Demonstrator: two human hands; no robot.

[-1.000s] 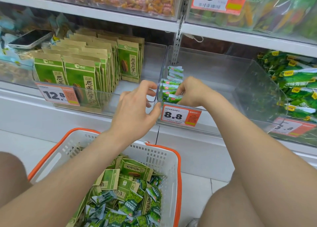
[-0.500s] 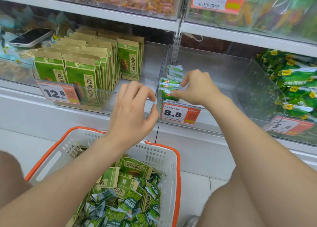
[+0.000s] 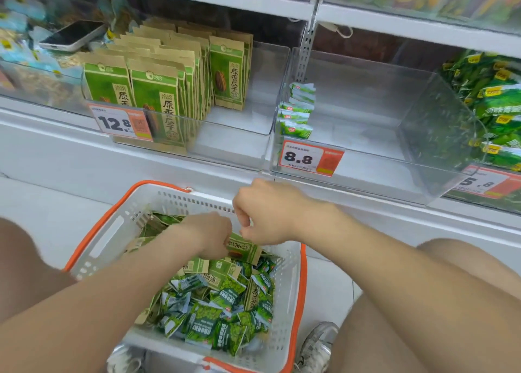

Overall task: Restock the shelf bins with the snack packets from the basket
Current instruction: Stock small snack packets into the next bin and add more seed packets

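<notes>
A white basket (image 3: 107,237) with an orange rim stands on the floor between my knees. It holds several small green snack packets (image 3: 220,316) and some kraft-and-green packets. My left hand (image 3: 208,236) is down in the basket, closed on the end of one kraft-and-green packet (image 3: 244,250). My right hand (image 3: 267,212) hovers over the basket's far rim with its fingers curled, right above that packet. The clear bin (image 3: 366,181) tagged 8.8 holds a short row of small green packets (image 3: 297,113) along its left wall. The bin (image 3: 239,144) tagged 12.8 holds upright kraft-and-green packets (image 3: 158,88).
A phone (image 3: 73,35) lies on the goods in the bin at far left. Another bin (image 3: 496,105) at right is full of green packets. A white shelf (image 3: 394,20) runs above the bins. My knees flank the basket, and a shoe (image 3: 318,344) sits beside it.
Both hands have come down from the 8.8 bin to the basket. The left hand now grips a kraft-and-green packet. The view has tilted downward.
</notes>
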